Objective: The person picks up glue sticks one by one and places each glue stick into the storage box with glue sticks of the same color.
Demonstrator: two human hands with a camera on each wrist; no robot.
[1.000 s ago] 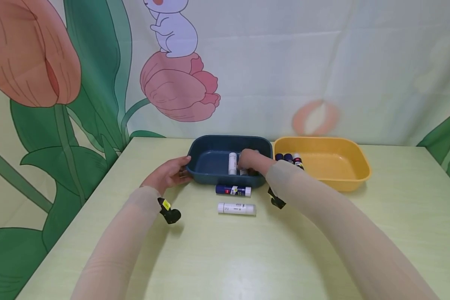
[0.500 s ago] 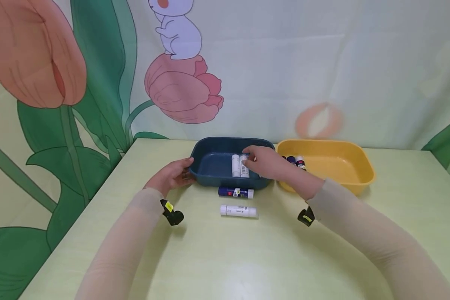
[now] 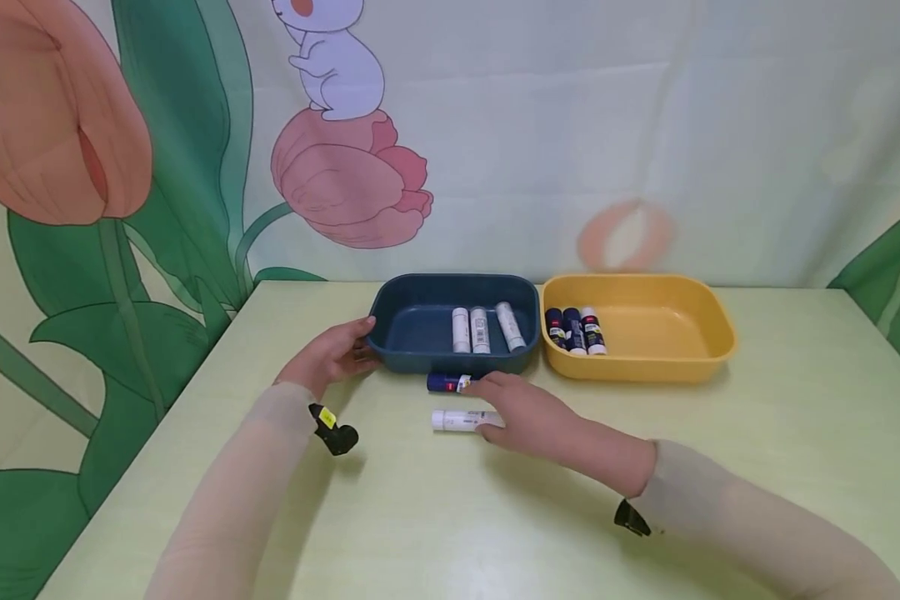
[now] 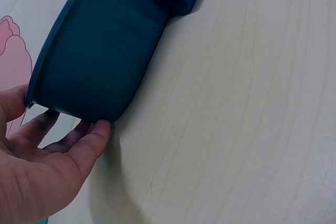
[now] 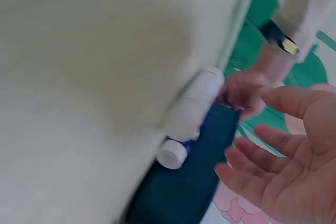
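My left hand (image 3: 335, 354) grips the left end of a dark blue plastic bin (image 3: 450, 360), thumb at the rim and fingers against the outer wall, also seen in the left wrist view. Three white glue sticks (image 3: 480, 330) lie inside the bin. In front of it on the table are a navy glue stick (image 3: 444, 382) and a white glue stick (image 3: 456, 420). Over the right ends of these two hovers my right hand (image 3: 528, 412), fingers spread and apart from the sticks in the right wrist view, with nothing in its grasp.
A yellow bin (image 3: 645, 368) stands just right of the blue one, with navy glue sticks (image 3: 574, 331) at its left end. A printed curtain (image 3: 532, 150) hangs behind the table (image 3: 450, 517).
My right hand has come out of the blue bin, leaving a white glue stick inside, and moved down toward the sticks on the table. My left hand stays on the bin.
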